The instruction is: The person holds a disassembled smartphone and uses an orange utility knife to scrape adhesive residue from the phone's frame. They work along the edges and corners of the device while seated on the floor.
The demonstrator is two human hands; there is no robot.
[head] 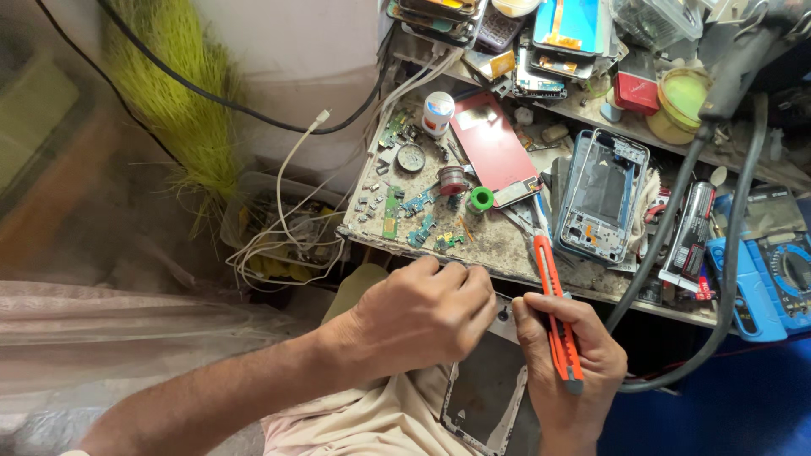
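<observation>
My left hand (422, 317) grips the top end of a phone back frame (486, 397) that rests on my lap below the bench edge. My right hand (570, 367) holds an orange utility knife (556, 317) upright, its blade end pointing up past the bench edge, right beside the frame's upper corner. The fingertips of both hands nearly touch over the frame's camera cut-out. The frame's top edge is hidden under my left hand.
The dirty workbench (498, 245) holds small green circuit boards (418, 219), a red phone panel (492, 148), an opened blue phone frame (601, 196), a green tape roll (481, 199) and a blue multimeter (781, 270). Black cables (676, 219) hang at right. A white cable (287, 186) dangles at left.
</observation>
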